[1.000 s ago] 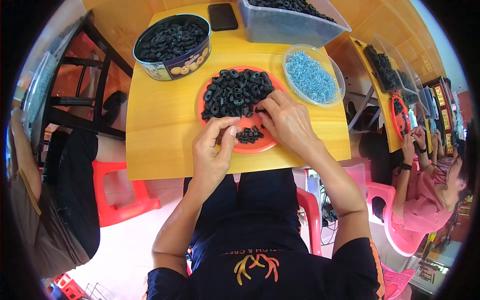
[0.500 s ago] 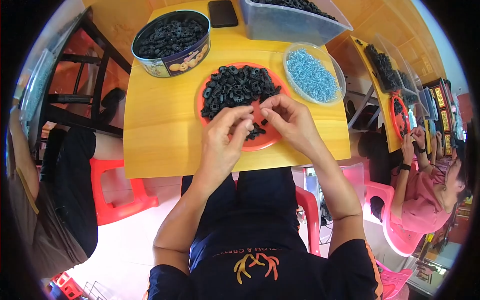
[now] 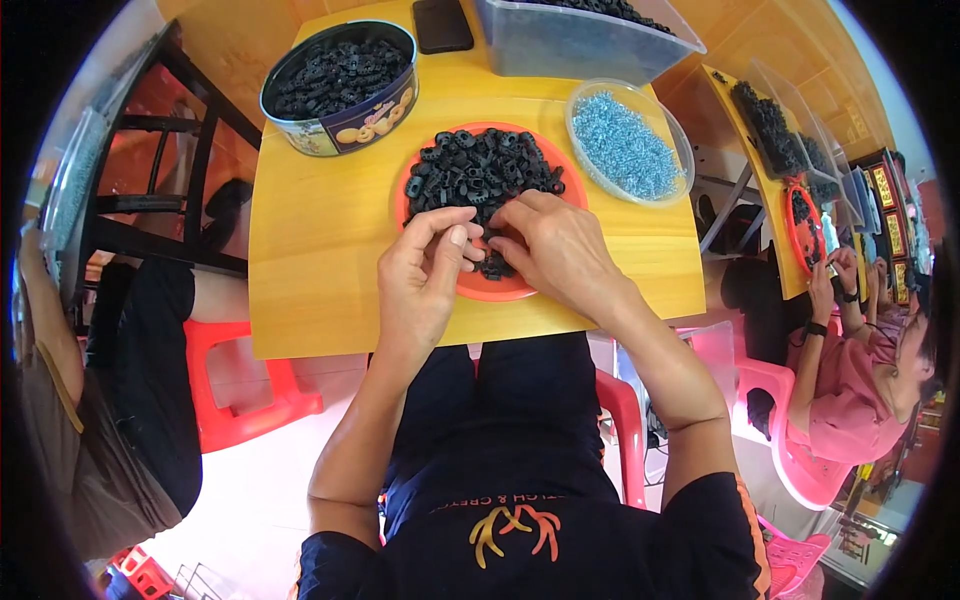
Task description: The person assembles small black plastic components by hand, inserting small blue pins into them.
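Note:
A red round plate (image 3: 520, 290) holds a heap of small black plastic parts (image 3: 480, 170), with smaller black pieces (image 3: 495, 266) near its front edge. Over the plate's left front, my left hand (image 3: 425, 268) has thumb and fingertips drawn together in a pinch; whatever is between them is too small to make out. My right hand (image 3: 562, 245) reaches down over the plate's right side, its bent fingertips at the black parts and close to the left fingertips. Its fingers are closed, and what they grip is hidden.
On the yellow table (image 3: 320, 260) stand a round tin of black parts (image 3: 345, 85), a black phone (image 3: 443, 25), a clear tub of bluish metallic pieces (image 3: 628, 145) and a clear plastic bin (image 3: 590, 50). People sit at left and right, near red stools (image 3: 240, 400).
My right hand has moved left and down to the black pieces on the plate, its fingers turning downward. My left hand has shifted slightly left, still pinching.

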Action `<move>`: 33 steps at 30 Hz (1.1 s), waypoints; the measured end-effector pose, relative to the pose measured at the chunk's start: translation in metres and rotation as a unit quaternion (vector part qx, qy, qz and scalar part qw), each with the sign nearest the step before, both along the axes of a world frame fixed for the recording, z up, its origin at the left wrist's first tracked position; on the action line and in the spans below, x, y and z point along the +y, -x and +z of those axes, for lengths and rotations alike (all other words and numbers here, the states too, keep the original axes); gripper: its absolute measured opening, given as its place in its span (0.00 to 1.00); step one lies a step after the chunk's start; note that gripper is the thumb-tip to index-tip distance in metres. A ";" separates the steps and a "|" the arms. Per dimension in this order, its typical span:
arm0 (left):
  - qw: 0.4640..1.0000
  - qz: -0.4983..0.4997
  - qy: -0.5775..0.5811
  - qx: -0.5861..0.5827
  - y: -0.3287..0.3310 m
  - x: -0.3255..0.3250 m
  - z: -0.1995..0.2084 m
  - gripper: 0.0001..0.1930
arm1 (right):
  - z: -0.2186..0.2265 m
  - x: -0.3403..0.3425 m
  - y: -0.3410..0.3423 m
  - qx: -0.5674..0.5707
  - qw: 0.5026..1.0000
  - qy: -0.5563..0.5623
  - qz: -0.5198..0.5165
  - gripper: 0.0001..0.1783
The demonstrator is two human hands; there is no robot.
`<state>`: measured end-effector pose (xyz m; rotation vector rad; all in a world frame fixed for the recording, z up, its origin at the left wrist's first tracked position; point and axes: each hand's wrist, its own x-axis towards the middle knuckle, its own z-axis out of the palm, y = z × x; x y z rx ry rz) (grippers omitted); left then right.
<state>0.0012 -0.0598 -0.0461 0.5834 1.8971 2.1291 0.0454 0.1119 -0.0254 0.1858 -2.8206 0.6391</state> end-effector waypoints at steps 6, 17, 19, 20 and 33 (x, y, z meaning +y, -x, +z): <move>1.000 0.005 -0.003 0.002 0.001 -0.001 -0.001 0.10 | 0.003 -0.002 0.006 -0.087 0.996 0.023 -0.022 0.08; 1.000 -0.015 -0.004 0.013 -0.007 -0.001 0.007 0.08 | -0.004 0.001 -0.018 -0.070 0.835 0.545 0.018 0.09; 0.999 -0.024 -0.005 0.030 -0.010 -0.002 0.009 0.08 | 0.001 -0.002 -0.021 -0.074 0.810 0.581 0.035 0.09; 0.998 -0.023 -0.012 0.051 -0.011 -0.002 0.011 0.08 | 0.002 -0.004 -0.022 -0.077 0.783 0.616 0.051 0.09; 0.996 -0.049 0.009 0.078 -0.022 0.008 0.014 0.09 | 0.022 0.012 -0.036 0.172 0.969 0.147 0.096 0.12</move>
